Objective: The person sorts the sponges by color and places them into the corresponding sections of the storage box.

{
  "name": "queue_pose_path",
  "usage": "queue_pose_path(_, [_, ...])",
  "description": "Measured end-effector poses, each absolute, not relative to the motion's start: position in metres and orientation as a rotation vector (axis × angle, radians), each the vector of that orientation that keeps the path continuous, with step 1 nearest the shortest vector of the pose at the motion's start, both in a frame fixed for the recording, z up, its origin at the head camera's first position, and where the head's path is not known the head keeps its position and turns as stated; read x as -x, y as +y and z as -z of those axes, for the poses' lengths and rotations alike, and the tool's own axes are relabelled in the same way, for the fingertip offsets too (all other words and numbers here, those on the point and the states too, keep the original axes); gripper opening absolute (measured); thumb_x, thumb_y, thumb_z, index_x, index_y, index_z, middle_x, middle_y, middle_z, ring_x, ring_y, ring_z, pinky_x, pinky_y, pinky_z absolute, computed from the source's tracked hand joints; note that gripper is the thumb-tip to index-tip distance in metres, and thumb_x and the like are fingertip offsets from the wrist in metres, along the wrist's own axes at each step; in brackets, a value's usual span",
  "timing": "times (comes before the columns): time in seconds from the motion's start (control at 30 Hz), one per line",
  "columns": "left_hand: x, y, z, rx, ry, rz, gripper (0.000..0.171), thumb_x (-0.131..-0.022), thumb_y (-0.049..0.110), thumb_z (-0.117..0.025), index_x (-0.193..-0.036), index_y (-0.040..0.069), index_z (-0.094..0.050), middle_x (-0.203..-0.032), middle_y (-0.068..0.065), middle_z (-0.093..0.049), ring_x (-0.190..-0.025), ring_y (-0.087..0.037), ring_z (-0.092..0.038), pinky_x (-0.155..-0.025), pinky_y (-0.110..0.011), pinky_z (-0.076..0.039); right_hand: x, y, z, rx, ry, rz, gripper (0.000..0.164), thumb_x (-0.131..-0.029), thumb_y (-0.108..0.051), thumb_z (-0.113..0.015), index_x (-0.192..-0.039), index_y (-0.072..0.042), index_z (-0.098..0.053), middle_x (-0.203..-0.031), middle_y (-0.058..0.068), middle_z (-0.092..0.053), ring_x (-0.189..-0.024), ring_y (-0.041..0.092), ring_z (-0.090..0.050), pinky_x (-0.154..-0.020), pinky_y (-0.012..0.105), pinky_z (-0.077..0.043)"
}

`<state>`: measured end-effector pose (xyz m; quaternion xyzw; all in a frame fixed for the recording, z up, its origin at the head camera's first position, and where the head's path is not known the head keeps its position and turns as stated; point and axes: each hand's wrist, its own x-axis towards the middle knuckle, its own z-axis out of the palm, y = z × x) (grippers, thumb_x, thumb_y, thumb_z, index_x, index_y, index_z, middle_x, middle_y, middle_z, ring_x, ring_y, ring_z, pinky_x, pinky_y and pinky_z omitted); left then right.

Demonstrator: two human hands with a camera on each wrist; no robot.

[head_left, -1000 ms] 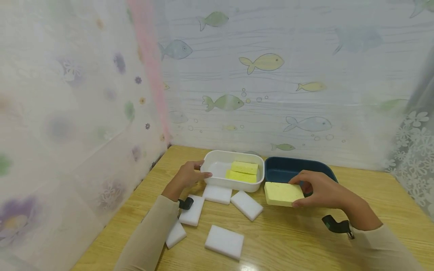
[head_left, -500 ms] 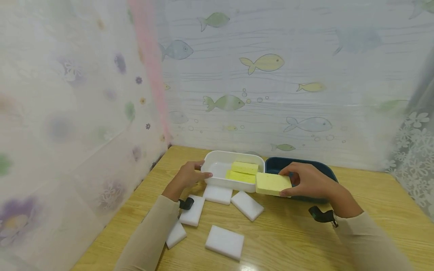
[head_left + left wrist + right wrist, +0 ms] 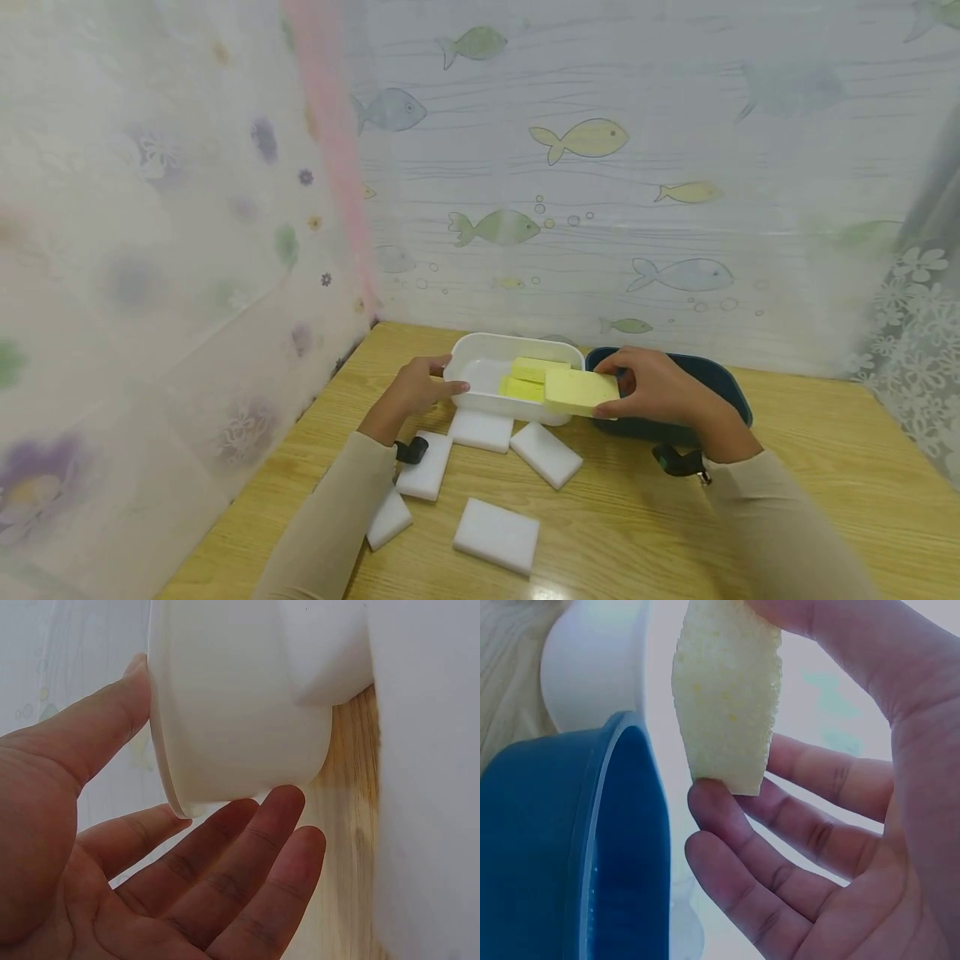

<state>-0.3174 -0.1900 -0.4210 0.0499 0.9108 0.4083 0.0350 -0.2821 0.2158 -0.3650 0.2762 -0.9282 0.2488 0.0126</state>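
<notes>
Fish-print curtain (image 3: 637,221) behind wooden table (image 3: 825,433); floral curtain (image 3: 172,250) left.

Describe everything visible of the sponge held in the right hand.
The sponge is a pale yellow rectangular block with a porous, foam-like look. The right hand pinches one end between thumb and fingers, holding it up. In the head view it covers part of the white container at its right end; whether they touch is unclear.

The sponge (image 3: 579,390) is yellow, tubs (image 3: 498,407) white and navy, backdrop (image 3: 585,242) fish-printed.
</notes>
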Motion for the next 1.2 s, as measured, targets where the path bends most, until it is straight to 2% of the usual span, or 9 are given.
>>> queue_pose_path(0.27, [0.316,-0.189,0.419,-0.154,2.808,-1.244,0.087,-0.086,0.046,-0.084,-0.157,0.014,-0.045,-0.141,-0.013,-0.064,-0.104,-0.023,-0.070,-0.086,-0.039,-0.060,0.294,0.205,0.362,-0.888,-2.868,-0.791,0.065,-0.076,-0.050,-0.091,-0.126,-0.012,-0.072,-0.113,0.004,-0.066,-0.087,0.015,-0.068,-0.073,0.030,-0.058])
queue_pose_path(0.47, [0.316,-0.190,0.419,-0.175,2.803,-1.257,0.085,-0.087,0.043,-0.084,-0.157,0.013,-0.046,-0.140,-0.014,-0.065,-0.100,-0.023,-0.071,-0.082,-0.038,-0.061,0.303,0.197,0.366,-0.885,-2.858,-0.706,0.072,-0.077,-0.052,-0.089,-0.132,-0.009,-0.070,-0.117,0.006,-0.066,-0.089,0.014,-0.066,-0.078,0.034,-0.058])
queue_pose_path(0.73, [0.315,-0.190,0.418,-0.181,2.780,-1.277,0.088,-0.087,0.041,-0.084,-0.158,0.011,-0.043,-0.139,-0.015,-0.065,-0.099,-0.021,-0.072,-0.082,-0.037,-0.061,0.309,0.182,0.370,-0.875,-2.865,-0.686,0.072,-0.079,-0.050,-0.089,-0.133,-0.006,-0.069,-0.116,0.009,-0.065,-0.092,0.023,-0.067,-0.080,0.039,-0.058])
queue_pose_path(1.0, [0.315,-0.190,0.418,-0.173,2.776,-1.282,0.089,-0.086,0.043,-0.085,-0.158,0.012,-0.043,-0.140,-0.015,-0.065,-0.102,-0.022,-0.072,-0.083,-0.038,-0.061,0.313,0.171,0.374,-0.871,-2.856,-0.715,0.073,-0.079,-0.048,-0.089,-0.134,-0.005,-0.068,-0.122,0.012,-0.064,-0.085,0.013,-0.062,-0.077,0.036,-0.056])
queue_pose_path(1.2, [0.315,-0.190,0.418,-0.179,2.786,-1.267,0.088,-0.087,0.044,-0.084,-0.158,0.011,-0.043,-0.141,-0.015,-0.064,-0.104,-0.022,-0.071,-0.085,-0.039,-0.060,0.318,0.163,0.378,-0.834,-2.876,-0.751,0.076,-0.080,-0.050,-0.088,-0.138,-0.007,-0.066,-0.127,0.012,-0.063,-0.096,0.021,-0.066,-0.081,0.039,-0.058])
